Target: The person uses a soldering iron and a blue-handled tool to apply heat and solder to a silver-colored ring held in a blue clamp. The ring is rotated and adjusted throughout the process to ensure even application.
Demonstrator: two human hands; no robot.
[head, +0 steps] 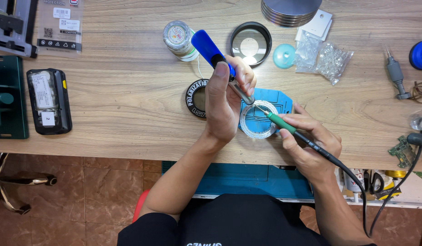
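Our left hand [224,102] is closed around a blue-handled tool [215,57], its metal tip angled down to the white ring-shaped circuit board [258,120] that lies on a small blue mat [279,98] near the front edge of the wooden surface [120,100]. Our right hand [309,143] grips a green-collared soldering iron [281,122] like a pen, its fine tip touching the upper part of the same ring, just beside the other tool's tip; a black cable [356,182] runs from the iron down past our wrist. Partly hidden behind our left hand lies a black ring with white lettering [195,98]. Farther back we see a spool of solder wire [179,38], a round black-rimmed lens [250,44], a small teal disc [283,56] and clear bags of small parts [324,57]. To the left rests a black handheld device [48,101], well apart from our hands, and at the right edge stands a grey tool [395,77].
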